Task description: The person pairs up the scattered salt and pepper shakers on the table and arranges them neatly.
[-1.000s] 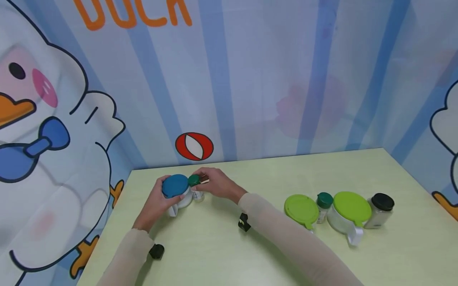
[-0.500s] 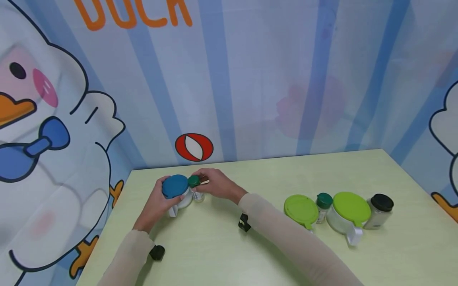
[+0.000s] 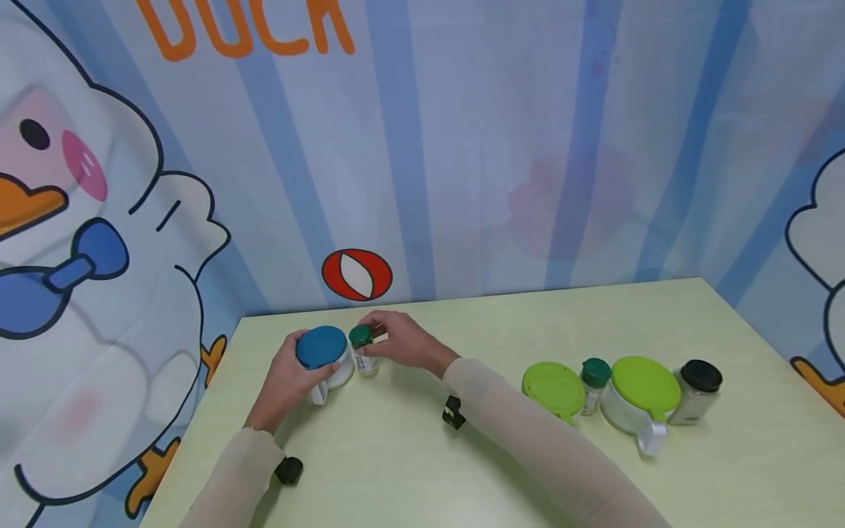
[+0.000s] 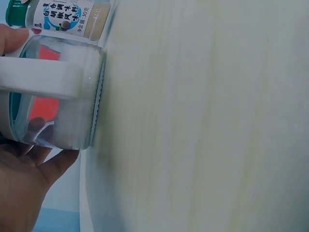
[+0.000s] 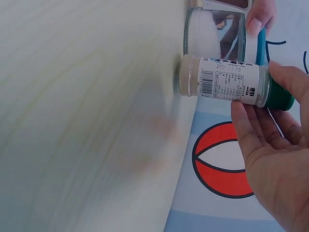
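A glass seasoning jar [image 3: 321,347] with a blue lid and white handle stands at the table's far left. My left hand [image 3: 285,381] grips it around the lid and side, thumb at the front. White contents fill the bottom of the jar [image 4: 72,118] in the left wrist view. Right beside it is a small spice bottle [image 3: 366,364] with a green cap and a pale powder inside. Thumb and fingers of my right hand [image 3: 411,343] pinch it near the cap. In the right wrist view the printed label of the spice bottle [image 5: 227,79] faces the camera.
Across to the right stand two green-lidded jars, the left one [image 3: 554,389] and the right one [image 3: 645,383], with another green-capped bottle [image 3: 595,374] between them. A black-capped bottle [image 3: 701,375] ends that row. A printed curtain [image 3: 475,183] rises behind the table's back edge.
The spice bottle in my right hand has shifted slightly right, and a narrow gap now shows between its cap and the blue lid. My left hand keeps its hold on the jar.
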Available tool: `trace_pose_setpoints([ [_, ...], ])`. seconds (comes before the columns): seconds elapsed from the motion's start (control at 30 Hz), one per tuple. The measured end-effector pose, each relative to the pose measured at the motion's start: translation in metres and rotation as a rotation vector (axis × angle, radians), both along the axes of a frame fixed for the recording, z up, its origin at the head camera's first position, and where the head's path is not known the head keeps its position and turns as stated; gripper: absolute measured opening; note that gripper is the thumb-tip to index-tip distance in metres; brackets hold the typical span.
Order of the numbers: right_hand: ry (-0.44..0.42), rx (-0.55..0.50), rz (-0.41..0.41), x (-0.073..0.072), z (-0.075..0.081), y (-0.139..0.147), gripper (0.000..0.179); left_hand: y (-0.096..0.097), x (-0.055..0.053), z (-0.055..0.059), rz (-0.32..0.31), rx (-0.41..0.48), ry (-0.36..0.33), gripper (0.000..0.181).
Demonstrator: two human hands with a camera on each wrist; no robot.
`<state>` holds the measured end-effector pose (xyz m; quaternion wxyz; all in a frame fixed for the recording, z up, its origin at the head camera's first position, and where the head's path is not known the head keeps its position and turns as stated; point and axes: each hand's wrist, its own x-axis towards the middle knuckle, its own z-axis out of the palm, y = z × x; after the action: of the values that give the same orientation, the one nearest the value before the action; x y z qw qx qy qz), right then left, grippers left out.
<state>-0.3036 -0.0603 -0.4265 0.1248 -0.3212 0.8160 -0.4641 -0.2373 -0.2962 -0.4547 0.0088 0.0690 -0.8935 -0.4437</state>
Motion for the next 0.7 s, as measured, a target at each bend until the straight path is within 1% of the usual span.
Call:
trace_pose_setpoints([
  [0.3, 0.013, 0.018, 0.002, 0.004, 0.01, 0.008, 0.036, 0.0, 0.004, -0.001, 0.013, -0.016, 0.008, 0.1],
  [0.47, 0.03, 0.028, 0.003, 0.006, 0.015, 0.016, 0.036, 0.003, 0.007, 0.003, 0.021, -0.017, 0.018, 0.1],
  [0.7, 0.023, 0.019, 0.01, 0.012, 0.023, 0.026, 0.036, 0.008, 0.01, 0.009, 0.019, -0.004, 0.031, 0.099],
])
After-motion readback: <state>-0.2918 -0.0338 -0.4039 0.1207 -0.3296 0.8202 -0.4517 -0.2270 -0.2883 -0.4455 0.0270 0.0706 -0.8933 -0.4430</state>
